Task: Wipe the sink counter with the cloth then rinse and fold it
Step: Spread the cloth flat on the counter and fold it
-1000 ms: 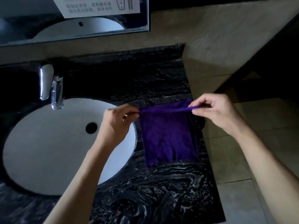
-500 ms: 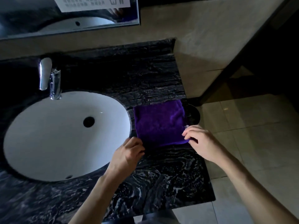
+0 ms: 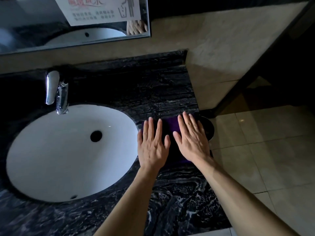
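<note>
1. Left hand (image 3: 152, 145): palm down, fingers straight and slightly spread, pointing away from the person, lying flat.
2. Right hand (image 3: 191, 138): palm down, fingers straight and close together, just beside the left, thumbs nearly meeting.
3. Both forearms bare, extended forward, converging toward the hands.

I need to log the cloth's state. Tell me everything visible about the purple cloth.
The purple cloth looks like soft, fuzzy fabric, lying flat on the black marbled counter right of the white oval sink. The left hand and right hand press on it with straight fingers, hiding most of it.
</note>
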Tool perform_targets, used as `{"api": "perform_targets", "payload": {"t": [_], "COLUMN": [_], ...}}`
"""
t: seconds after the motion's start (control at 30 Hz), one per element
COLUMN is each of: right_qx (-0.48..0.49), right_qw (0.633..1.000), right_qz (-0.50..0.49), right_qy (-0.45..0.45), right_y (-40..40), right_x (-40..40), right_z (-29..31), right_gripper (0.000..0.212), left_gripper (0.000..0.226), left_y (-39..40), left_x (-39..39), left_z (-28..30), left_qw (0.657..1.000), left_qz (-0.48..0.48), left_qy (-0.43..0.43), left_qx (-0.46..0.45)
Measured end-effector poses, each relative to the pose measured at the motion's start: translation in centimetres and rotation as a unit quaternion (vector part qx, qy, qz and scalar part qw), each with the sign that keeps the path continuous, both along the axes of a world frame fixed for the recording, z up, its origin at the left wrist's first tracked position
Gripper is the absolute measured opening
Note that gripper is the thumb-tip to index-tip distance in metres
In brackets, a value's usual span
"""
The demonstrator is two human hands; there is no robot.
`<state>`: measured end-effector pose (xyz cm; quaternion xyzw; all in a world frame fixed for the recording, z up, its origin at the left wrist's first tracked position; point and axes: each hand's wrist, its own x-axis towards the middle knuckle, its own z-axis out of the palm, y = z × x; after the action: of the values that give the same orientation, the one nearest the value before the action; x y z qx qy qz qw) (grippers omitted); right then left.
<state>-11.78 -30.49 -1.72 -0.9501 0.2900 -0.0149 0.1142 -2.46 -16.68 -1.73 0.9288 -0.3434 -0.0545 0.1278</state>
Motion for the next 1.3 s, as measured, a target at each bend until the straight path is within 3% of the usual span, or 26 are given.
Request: {"api": "perform_targets", "payload": {"t": [0.5,0.67,0.93,1.07,1.3], "right_qx": [-0.021,-0.025,-0.023,-0.021,-0.055], "right_qw": [0.999,0.998,0.999,1.000,0.996], "right_qz": [-0.004,0.043,0.019,0.016,0.068], "right_qy": [0.033,0.024,0.031,0.007,0.028], "right_y": [0.6,1.0,0.2,0.1,2.5], "right_x": [0.0,-1.0,0.1,1.8,-0.2], "right_z": [0.8,0.6,1.0,2.2,0.0], "right_gripper": [0.067,0.064,0.066,0.067,0.063], "left_gripper": [0.070,0.066,0.066,0.064,0.059], "left_y": [-0.4,1.5,1.7,1.0,0.4], "left_x": [-0.4,-1.2,0.0,2.1,-0.9], "left_z": [0.6,0.2,0.2,1.4,0.0], "left_qw": [1.000,0.999,0.999,0.999,0.999], "left_qz": [0.022,-0.011,-0.033,0.040,-0.037], "left_qy": [0.012,0.024,0.009,0.013,0.024], "left_qx": [0.016,0.030,0.040,0.004,-0.006]}}
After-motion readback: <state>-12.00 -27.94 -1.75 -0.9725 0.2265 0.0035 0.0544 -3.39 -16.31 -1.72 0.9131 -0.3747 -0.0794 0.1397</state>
